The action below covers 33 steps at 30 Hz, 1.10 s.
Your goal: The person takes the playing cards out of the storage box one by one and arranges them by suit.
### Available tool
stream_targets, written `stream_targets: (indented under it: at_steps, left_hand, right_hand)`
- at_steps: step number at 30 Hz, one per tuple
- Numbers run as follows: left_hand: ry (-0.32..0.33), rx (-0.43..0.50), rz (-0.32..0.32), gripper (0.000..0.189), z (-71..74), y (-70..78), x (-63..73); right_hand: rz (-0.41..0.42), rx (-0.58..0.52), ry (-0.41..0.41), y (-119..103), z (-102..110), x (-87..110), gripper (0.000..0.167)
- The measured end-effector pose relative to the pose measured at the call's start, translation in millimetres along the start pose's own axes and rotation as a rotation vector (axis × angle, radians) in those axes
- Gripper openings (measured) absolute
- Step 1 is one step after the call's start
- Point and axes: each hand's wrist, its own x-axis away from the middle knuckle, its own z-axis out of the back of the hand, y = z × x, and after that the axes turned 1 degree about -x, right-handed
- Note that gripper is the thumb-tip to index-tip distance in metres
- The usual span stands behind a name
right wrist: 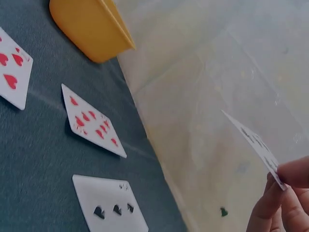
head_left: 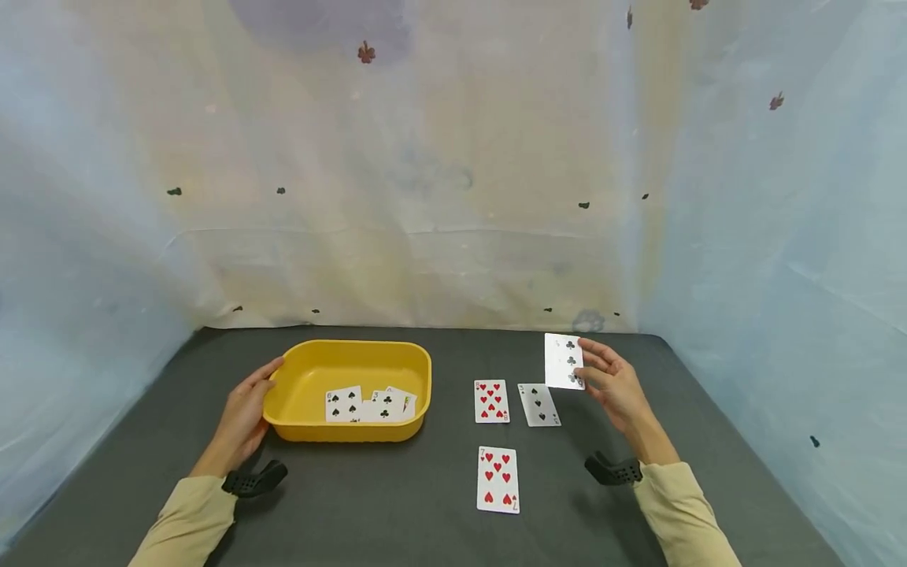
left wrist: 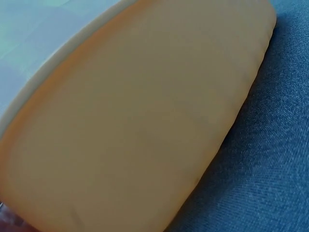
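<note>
My left hand [head_left: 239, 417] grips the left end of a yellow tray [head_left: 347, 432], its fingertips at the rim. Inside the tray lie several playing cards, among them a six of spades [head_left: 343, 405] and a three of clubs [head_left: 386, 406]. Raised above the table, a clubs card [head_left: 563, 361] is pinched between the thumb and fingers of my right hand [head_left: 618, 392]; the right wrist view shows this card nearly edge-on. Just below it in the head view, a three of spades [head_left: 539, 405] lies face up. The left wrist view is mostly filled by the tray's outer wall [left wrist: 140, 116].
An eight of hearts [head_left: 492, 402] lies between the tray and the three of spades. Closer to me is a seven of hearts [head_left: 498, 480]. The dark grey tabletop [head_left: 397, 504] is enclosed by pale hanging sheeting [head_left: 453, 268] at the back and sides.
</note>
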Motion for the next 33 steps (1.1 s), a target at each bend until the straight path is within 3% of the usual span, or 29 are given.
stream_targets:
  at_steps: [10, 19, 27, 33]
  left_hand:
    - [0.011, 0.010, -0.011, 0.051, -1.3, 3.0, -0.3]
    - [0.035, 0.001, 0.011, 0.050, -0.8, 2.6, 1.2]
    - [-0.015, -0.013, -0.008, 0.051, 7.3, 0.1, 1.7]
    - [-0.022, -0.056, 0.007, 0.051, 6.5, 1.8, 0.7]
  right_hand:
    - [-0.068, 0.000, 0.079, 8.3, 21.0, -0.8, 0.049]
    - [-0.140, 0.093, 0.090, 18.5, 43.8, -2.3, 0.057]
    - [-0.201, 0.198, 0.060, 29.1, 59.9, -6.6, 0.061]
    - [-0.219, 0.207, 0.046, 34.2, 69.4, -7.1, 0.061]
